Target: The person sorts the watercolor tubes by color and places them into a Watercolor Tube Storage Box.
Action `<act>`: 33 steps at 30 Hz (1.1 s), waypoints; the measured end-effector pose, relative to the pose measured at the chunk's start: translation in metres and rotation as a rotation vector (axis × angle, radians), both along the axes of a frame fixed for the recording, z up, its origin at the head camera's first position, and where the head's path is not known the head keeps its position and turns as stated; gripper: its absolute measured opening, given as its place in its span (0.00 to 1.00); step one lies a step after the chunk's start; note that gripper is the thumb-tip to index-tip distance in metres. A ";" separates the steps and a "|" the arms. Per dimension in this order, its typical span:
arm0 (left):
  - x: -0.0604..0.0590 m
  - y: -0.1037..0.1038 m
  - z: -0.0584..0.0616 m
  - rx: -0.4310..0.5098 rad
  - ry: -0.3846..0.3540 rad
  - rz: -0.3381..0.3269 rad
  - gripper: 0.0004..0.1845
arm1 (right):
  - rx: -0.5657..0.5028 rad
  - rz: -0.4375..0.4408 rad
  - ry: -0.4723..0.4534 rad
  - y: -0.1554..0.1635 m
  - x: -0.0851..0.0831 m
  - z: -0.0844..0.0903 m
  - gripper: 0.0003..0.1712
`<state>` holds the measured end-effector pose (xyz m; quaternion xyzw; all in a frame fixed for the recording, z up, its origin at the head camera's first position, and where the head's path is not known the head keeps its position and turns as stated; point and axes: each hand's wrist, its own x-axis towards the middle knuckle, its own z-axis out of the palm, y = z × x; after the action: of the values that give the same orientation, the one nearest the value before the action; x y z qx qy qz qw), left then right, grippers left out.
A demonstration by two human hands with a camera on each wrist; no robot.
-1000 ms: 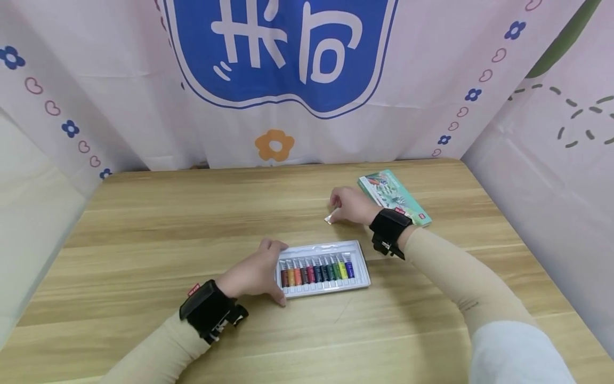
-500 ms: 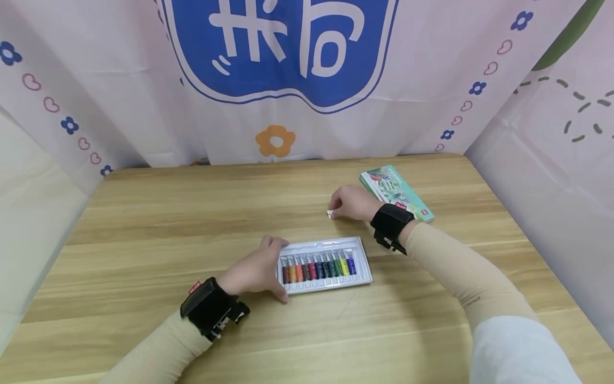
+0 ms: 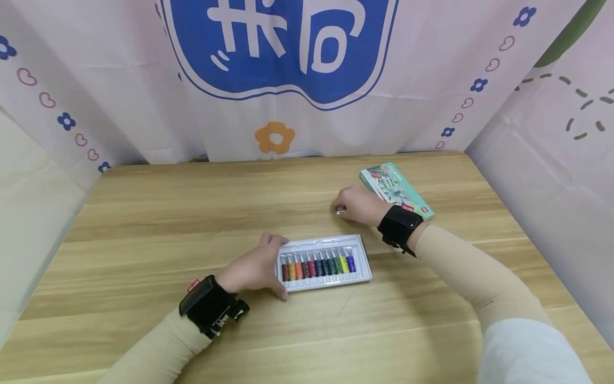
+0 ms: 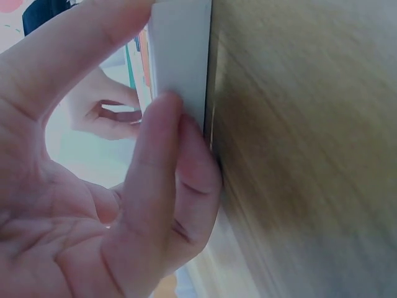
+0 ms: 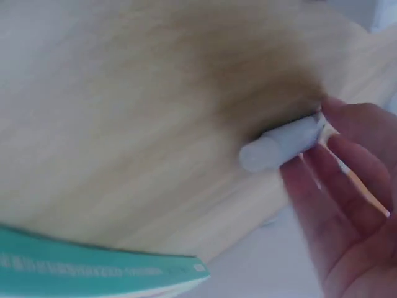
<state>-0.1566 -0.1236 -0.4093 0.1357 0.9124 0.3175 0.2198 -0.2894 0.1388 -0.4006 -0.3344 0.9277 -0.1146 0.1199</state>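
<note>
My left hand (image 3: 256, 265) grips the left end of a white plastic tray (image 3: 331, 286), thumb at the near corner and fingers at the far one. Several small paint tubes (image 3: 318, 268) in mixed colours lie side by side in it, with a bare slot at the right end. In the left wrist view, fingertips press on the tray's white end wall (image 4: 180, 56). Beyond the tray, my right hand (image 3: 362, 205) pinches a small white paint tube (image 5: 282, 144) between thumb and fingers, close over the table. The tube's rounded white end points away from the palm.
A flat teal box (image 3: 400, 186) with a plant picture lies at the back right, just behind the right hand and wrist. The wooden table (image 3: 168, 213) ends at a printed cloth (image 3: 230, 133) along the back.
My right hand has shifted slightly right, and the white tube has turned in its fingers, from sticking out at the left to lying under the hand. My left hand stays on the tray.
</note>
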 end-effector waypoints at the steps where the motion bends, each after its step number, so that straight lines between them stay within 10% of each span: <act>1: 0.000 0.000 0.000 -0.001 -0.001 0.001 0.64 | 0.005 0.002 0.014 0.001 0.001 0.000 0.16; 18: 0.000 0.003 0.002 -0.011 0.002 0.003 0.63 | 0.002 -0.055 0.002 0.008 0.020 0.002 0.17; 33: 0.002 0.001 0.003 0.009 -0.002 0.003 0.64 | -0.467 -0.210 -0.449 0.035 0.040 0.010 0.19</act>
<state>-0.1549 -0.1222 -0.4066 0.1349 0.9109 0.3219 0.2199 -0.2491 0.1738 -0.3909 -0.2217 0.8564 -0.4064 0.2287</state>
